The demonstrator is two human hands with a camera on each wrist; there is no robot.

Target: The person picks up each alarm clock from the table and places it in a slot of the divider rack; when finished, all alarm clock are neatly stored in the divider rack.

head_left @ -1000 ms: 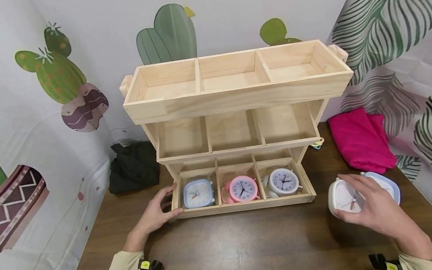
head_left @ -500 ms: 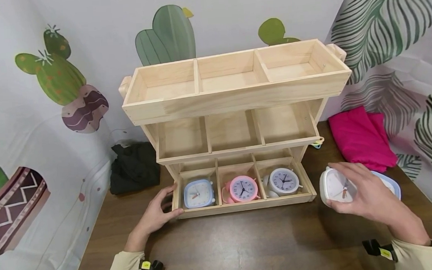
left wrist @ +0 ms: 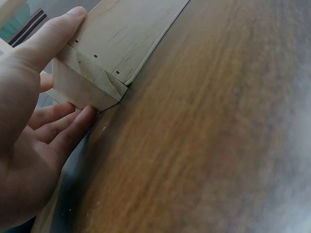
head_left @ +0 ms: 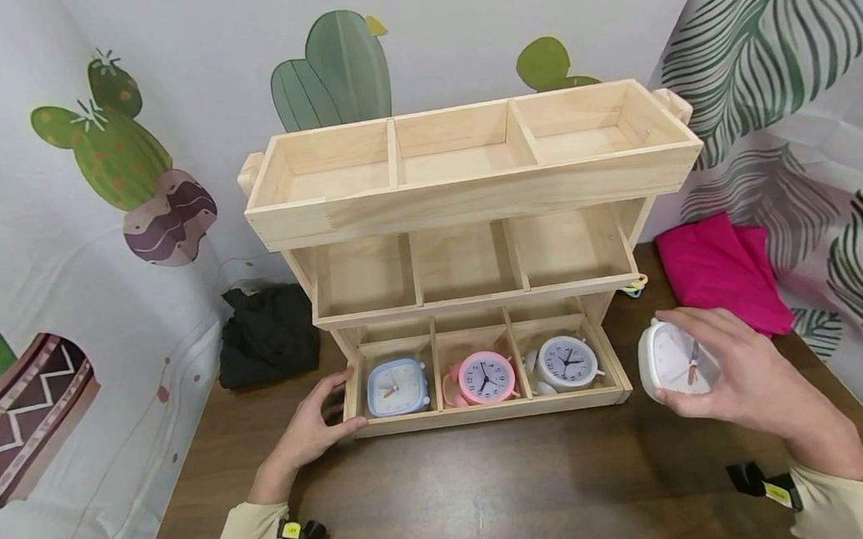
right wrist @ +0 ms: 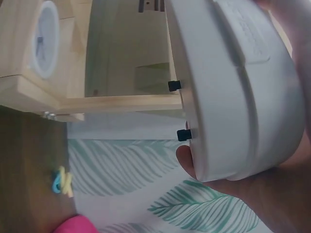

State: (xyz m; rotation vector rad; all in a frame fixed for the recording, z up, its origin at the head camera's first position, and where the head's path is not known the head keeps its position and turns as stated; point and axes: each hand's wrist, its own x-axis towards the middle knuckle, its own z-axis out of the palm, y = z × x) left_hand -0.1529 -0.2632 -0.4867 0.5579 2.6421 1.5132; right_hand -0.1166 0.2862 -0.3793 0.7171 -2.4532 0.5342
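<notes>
Right hand (head_left: 747, 377) curls round a white clock (head_left: 667, 359), thumb under its lower edge and fingers over the top, holding it off the wooden table (head_left: 492, 491) at about 3 o'clock from the bottom tier of the wooden rack (head_left: 471, 191). Fingers cover the right half of the clock, so only part of its dial and a thin hand or two can be made out; the numerals are too small to read. In the right wrist view the clock (right wrist: 238, 92) fills most of the frame as a rounded white back with two small black knobs, its face turned away and hidden. The dial faces toward 9 o'clock and slightly upward, toward the rack, and the flat body stands nearly upright on edge.

Left hand (head_left: 311, 428) rests at the rack's bottom front corner at 9 o'clock, thumb along the front edge and fingers loosely bent beside the side wall; in the left wrist view the hand (left wrist: 29, 145) cradles that corner, with the fingertips partly tucked out of sight beneath it.

Bottom compartments hold a blue clock (head_left: 396, 386), a pink clock (head_left: 486, 376) and a grey clock (head_left: 566, 363), all facing 6 o'clock
</notes>
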